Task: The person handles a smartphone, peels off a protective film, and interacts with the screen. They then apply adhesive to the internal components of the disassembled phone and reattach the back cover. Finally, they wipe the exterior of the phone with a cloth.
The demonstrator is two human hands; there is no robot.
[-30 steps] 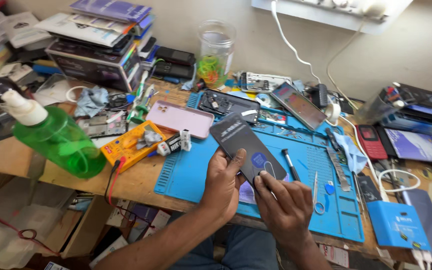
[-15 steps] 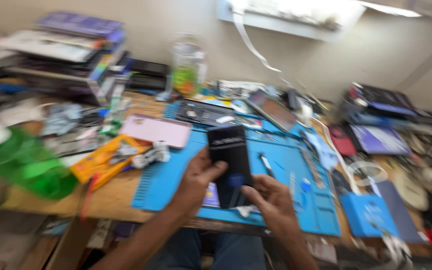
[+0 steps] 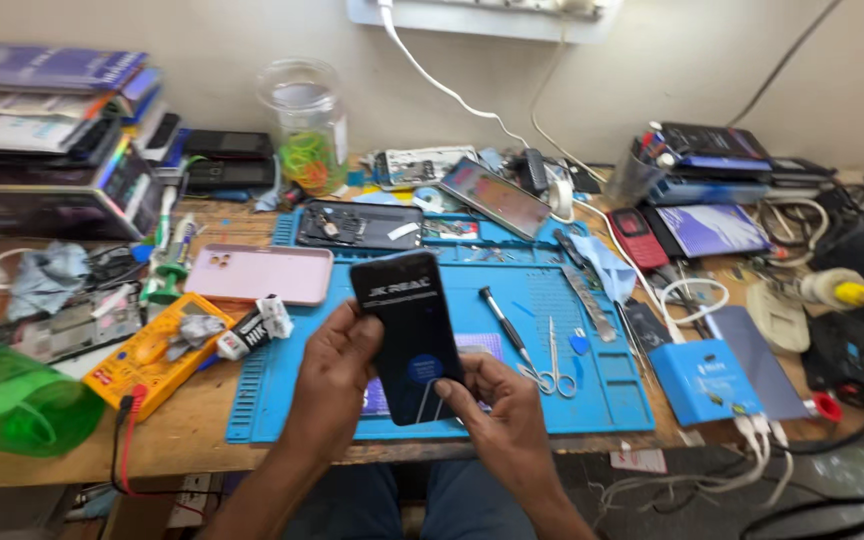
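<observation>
Gripping black phone screen panel (image 3: 407, 335) with left hand (image 3: 337, 365) and right hand (image 3: 497, 405) fingers, edges only; probably light, thin, fragile, slippery glass

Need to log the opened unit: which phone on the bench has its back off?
The black phone at the blue mat's far left edge, insides exposed; the others are closed.

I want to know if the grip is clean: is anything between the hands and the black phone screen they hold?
Nothing visible. The left hand grips the black phone screen by its left edge, and the right hand touches its lower end directly, above the blue mat. No cloth or tool lies between.
</observation>
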